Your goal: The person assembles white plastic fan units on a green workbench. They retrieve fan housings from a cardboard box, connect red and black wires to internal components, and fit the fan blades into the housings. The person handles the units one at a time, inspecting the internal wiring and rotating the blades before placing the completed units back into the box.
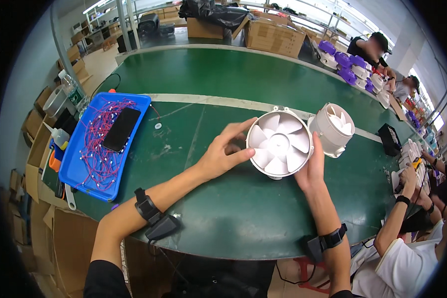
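Observation:
A round white fan housing [279, 144] with several blades faces up, held over the green table. My left hand [222, 153] is closed at its left edge, thumb on the rim and fingers bent behind. My right hand [311, 166] wraps the right side of the same fan housing, fingers partly hidden behind it. Just beyond my right hand, a second white fan housing [328, 134] stands tilted on the table, its blades showing at the top.
On the left, a blue tray [70, 166] holds tangled red-purple wires [95, 141] and a black phone [122, 129]. A small white ring [158, 126] lies near it. A black box [390, 140] sits at right. Co-workers and purple-white parts [350, 67] line the right side; cardboard boxes [274, 37] stand behind.

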A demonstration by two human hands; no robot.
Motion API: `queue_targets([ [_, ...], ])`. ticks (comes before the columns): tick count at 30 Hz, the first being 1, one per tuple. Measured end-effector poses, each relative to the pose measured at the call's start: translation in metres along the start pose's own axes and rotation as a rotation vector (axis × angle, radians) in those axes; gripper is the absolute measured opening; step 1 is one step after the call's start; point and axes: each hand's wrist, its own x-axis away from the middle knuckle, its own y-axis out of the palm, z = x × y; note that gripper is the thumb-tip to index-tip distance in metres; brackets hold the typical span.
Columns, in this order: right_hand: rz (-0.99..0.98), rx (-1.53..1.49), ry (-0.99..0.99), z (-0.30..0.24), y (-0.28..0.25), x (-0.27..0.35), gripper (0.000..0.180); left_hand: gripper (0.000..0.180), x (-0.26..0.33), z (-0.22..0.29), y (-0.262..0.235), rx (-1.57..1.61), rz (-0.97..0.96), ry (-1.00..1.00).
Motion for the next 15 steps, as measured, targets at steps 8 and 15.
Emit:
queue_targets([
  [8,-0.138,0.156,0.245,0.003,-0.004,0.004,0.046,0.136,0.004,0.016,0.005,-0.318,-0.204,0.277],
  [15,-0.057,0.249,0.179,0.008,-0.005,0.004,0.044,0.135,0.007,0.019,0.009,-0.222,-0.106,0.090],
])
